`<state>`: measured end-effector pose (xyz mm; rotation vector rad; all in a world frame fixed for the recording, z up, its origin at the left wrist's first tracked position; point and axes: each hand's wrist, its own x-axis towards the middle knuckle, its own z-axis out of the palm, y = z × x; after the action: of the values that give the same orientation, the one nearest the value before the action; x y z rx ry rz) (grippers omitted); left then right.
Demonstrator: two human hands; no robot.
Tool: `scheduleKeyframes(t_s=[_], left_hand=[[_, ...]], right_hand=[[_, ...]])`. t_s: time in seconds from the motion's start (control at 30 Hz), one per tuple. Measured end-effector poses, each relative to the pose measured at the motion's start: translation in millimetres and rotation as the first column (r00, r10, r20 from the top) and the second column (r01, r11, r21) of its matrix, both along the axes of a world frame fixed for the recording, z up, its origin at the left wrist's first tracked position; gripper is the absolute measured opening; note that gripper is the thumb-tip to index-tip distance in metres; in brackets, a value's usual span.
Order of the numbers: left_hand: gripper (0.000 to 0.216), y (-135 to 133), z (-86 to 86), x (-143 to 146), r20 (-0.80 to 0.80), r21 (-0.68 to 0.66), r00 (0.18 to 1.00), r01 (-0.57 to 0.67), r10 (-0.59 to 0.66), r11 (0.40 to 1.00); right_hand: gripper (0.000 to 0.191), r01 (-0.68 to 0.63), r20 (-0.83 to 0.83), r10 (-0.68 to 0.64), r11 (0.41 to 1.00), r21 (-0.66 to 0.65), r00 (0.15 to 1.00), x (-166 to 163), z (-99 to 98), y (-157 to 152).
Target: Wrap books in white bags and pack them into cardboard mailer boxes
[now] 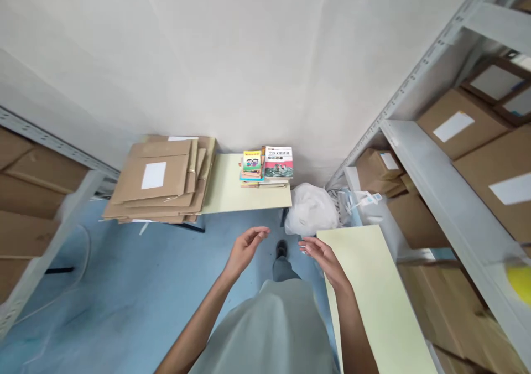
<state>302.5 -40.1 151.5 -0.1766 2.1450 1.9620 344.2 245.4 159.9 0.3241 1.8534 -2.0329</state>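
My left hand (245, 248) hovers in front of me with its fingers loosely curled and apart, holding nothing. My right hand (323, 256) is raised beside it, fingers spread, empty, just left of a pale green table (373, 302). Ahead stands a second pale green table (232, 188). On it lie a stack of flattened cardboard mailers (161, 180) and a small pile of colourful books (265, 166). Both hands are well short of that table.
Grey metal shelving with cardboard boxes (464, 125) runs along the right; another rack with boxes (37, 180) is on the left. A white plastic bag (311, 211) sits on the blue floor (136, 285) between the tables. A white wall closes the far end.
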Motion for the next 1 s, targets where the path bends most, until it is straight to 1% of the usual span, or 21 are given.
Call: scheduleKeyframes(t_s=[0.1,0.2,0.3,0.43,0.6,0.73,0.87,1.0], left_hand=[[0.054,-2.9,9.2,-48.2,0.0,-0.021,0.998,-0.061,0.061,0.998],[0.057,-1.9,17.7,-86.4,-0.003,-0.018,0.994,-0.108,0.108,0.994],[0.057,-1.8,19.1,-111.5,0.005,-0.008,0.985,-0.171,0.171,0.985],[0.057,-11.3,9.7,-130.3,0.04,0.003,0.966,-0.257,0.257,0.966],[0.055,-43.4,-8.1,-152.9,0.076,-0.013,0.943,-0.325,0.325,0.946],[0.051,-77.3,-28.9,-184.0,0.072,-0.029,0.935,-0.345,0.346,0.938],[0.053,-104.3,-61.0,-226.4,0.059,-0.048,0.937,-0.341,0.343,0.939],[0.057,-115.7,-97.9,-269.4,0.056,-0.071,0.955,-0.288,0.292,0.955]], right_hand=[[0.059,-0.04,-0.019,0.04,0.999,-0.027,0.999,-64.1,2.0,0.1],[0.061,-0.092,-0.025,0.091,0.995,-0.036,0.996,-118.7,3.6,-0.3],[0.062,-0.153,-0.012,0.153,0.988,-0.035,0.988,-162.5,-0.1,-3.2],[0.067,-0.201,0.033,0.203,0.979,-0.039,0.979,-206.7,-11.2,-14.8],[0.063,-0.27,0.058,0.273,0.961,-0.052,0.96,-246.7,-19.8,-44.1],[0.057,-0.289,0.038,0.29,0.957,-0.024,0.956,-273.7,-21.0,-74.7],[0.056,-0.265,-0.005,0.265,0.962,0.061,0.964,-299.9,-27.8,-106.8],[0.063,-0.222,-0.005,0.226,0.962,0.158,0.974,-328.2,-48.0,-142.6]])
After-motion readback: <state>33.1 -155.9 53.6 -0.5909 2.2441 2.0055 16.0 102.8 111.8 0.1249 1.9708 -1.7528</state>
